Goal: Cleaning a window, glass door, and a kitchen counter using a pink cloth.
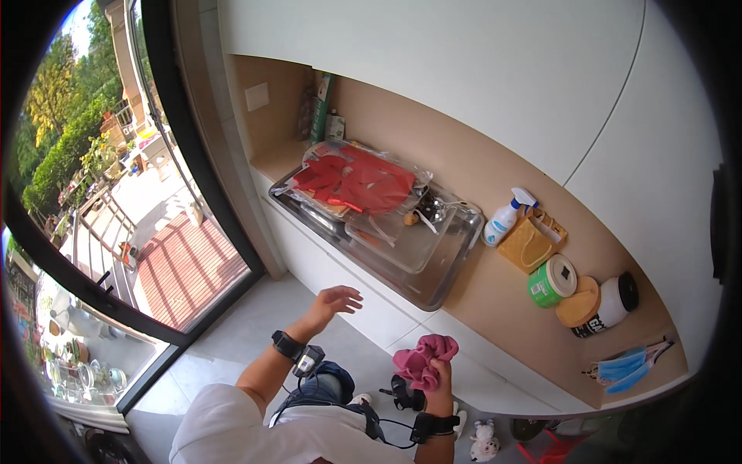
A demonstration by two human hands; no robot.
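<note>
A crumpled pink cloth (pixel 425 361) is bunched in my right hand (pixel 443 380), in front of the white drawer fronts. My left hand (pixel 333 304) holds nothing; its fingers are slightly bent and apart, near the front edge of a large metal tray (pixel 436 303). This tray rests on the counter of the alcove. On its left part lies a red item (pixel 371 180) in clear plastic packaging, its kind unclear. Beside it are a shiny rounded metal utensil (pixel 430 207) and a clear rectangular plastic lid or tray (pixel 400 255).
Right of the tray stand a spray bottle (pixel 503 223), a brown paper bag (pixel 530 242), a green canister (pixel 550 281) and a black-lidded white jar (pixel 615 297). Blue face masks (pixel 629 368) hang farther right. A glass door (pixel 174 203) is at left; a plush toy (pixel 484 442) lies on the floor.
</note>
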